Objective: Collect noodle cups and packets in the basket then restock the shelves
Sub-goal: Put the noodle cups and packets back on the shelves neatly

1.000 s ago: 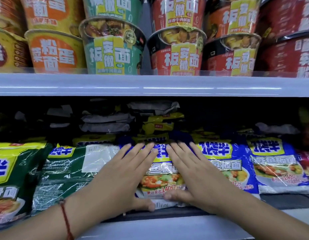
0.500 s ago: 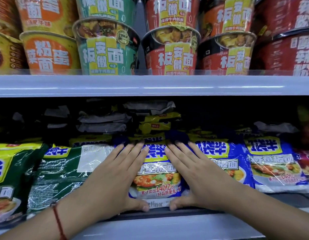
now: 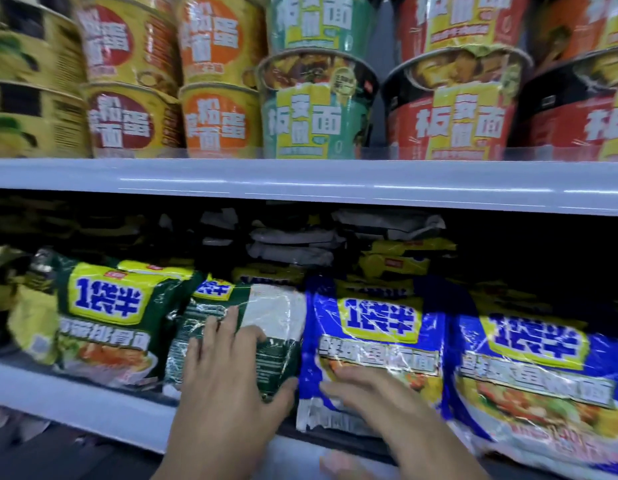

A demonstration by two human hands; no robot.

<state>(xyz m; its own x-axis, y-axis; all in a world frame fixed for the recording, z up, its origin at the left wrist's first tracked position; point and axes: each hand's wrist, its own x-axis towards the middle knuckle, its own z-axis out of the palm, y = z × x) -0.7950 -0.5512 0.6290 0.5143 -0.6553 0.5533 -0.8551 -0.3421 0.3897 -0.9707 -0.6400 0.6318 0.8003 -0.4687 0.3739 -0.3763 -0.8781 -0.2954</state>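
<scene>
On the lower shelf (image 3: 75,400) noodle packets stand in a row. My left hand (image 3: 228,375) lies on a dark green packet (image 3: 276,355) that shows its back with a white label; the fingers spread over it and the thumb hooks round its lower right edge. My right hand (image 3: 376,396) rests flat on the lower part of the blue packet (image 3: 376,323) beside it, fingers pointing left. No basket is in view.
Another green packet (image 3: 106,313) stands to the left and a second blue packet (image 3: 536,348) to the right. More packets are stacked in the dark behind. On the upper shelf (image 3: 300,181) stand stacked cups: orange (image 3: 217,123), teal (image 3: 314,109), red (image 3: 456,109).
Both hands left the middle blue packet's sides. My left hand shifted left onto the green packet, my right hand dropped to the blue packet's lower part. The view swung left and closer.
</scene>
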